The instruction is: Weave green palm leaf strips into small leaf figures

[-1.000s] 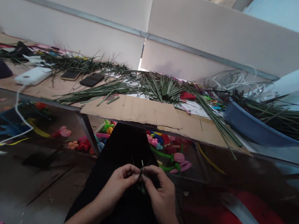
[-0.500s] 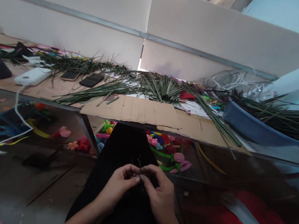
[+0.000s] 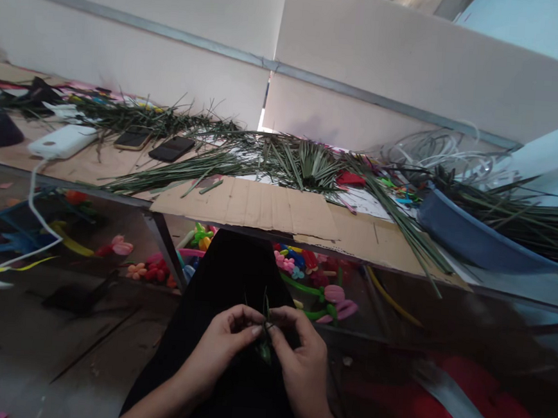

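Over my dark-clothed lap, my left hand [image 3: 230, 337] and my right hand [image 3: 299, 349] meet, thumbs and fingertips pinched close together. Between them is a small piece of green leaf strips [image 3: 264, 348], partly folded or woven, with thin ends sticking up past the fingertips. Both hands grip it; the fingers hide much of its shape. Ahead on the table, a sheet of cardboard [image 3: 245, 206] lies at the front edge. Behind it spread long green leaf strips [image 3: 190, 170] and a fanned bundle of them [image 3: 311, 163].
Two phones [image 3: 171, 149] and a white power bank [image 3: 62, 142] with a hanging cable [image 3: 31, 196] lie at the left. A blue basin [image 3: 475, 228] full of leaves stands at the right. Balloon shapes [image 3: 334, 295] fill the space under the table, beside a metal leg [image 3: 167, 252].
More of the green leaf piece now shows between and below my fingertips, and a strip stands taller. My right hand has shifted very slightly right.
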`<state>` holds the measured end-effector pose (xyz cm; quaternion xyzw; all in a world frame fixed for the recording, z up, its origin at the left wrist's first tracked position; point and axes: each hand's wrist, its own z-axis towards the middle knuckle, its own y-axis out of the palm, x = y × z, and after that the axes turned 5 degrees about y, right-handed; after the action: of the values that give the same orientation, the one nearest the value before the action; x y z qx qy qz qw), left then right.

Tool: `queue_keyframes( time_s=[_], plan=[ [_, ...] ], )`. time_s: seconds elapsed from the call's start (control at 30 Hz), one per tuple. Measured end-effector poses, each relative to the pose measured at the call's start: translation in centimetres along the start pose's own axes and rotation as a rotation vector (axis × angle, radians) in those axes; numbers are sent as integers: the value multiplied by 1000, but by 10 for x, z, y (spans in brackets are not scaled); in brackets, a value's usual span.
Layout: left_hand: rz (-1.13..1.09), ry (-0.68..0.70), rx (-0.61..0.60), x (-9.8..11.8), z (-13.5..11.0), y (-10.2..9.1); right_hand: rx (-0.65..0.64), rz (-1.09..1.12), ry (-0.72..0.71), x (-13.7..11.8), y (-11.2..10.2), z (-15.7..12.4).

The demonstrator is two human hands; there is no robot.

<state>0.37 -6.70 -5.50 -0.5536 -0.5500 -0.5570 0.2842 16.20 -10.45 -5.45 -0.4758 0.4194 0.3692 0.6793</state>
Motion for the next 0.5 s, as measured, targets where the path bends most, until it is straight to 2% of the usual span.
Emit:
queue_keyframes(
  time_s=[0.27,0.5],
  plan=[
    [-11,-4,16,-1,0,-1,1,133,94,1,1,-1],
    [-19,-2,24,1,1,1,15,180,112,0,1,-2]
  ],
)
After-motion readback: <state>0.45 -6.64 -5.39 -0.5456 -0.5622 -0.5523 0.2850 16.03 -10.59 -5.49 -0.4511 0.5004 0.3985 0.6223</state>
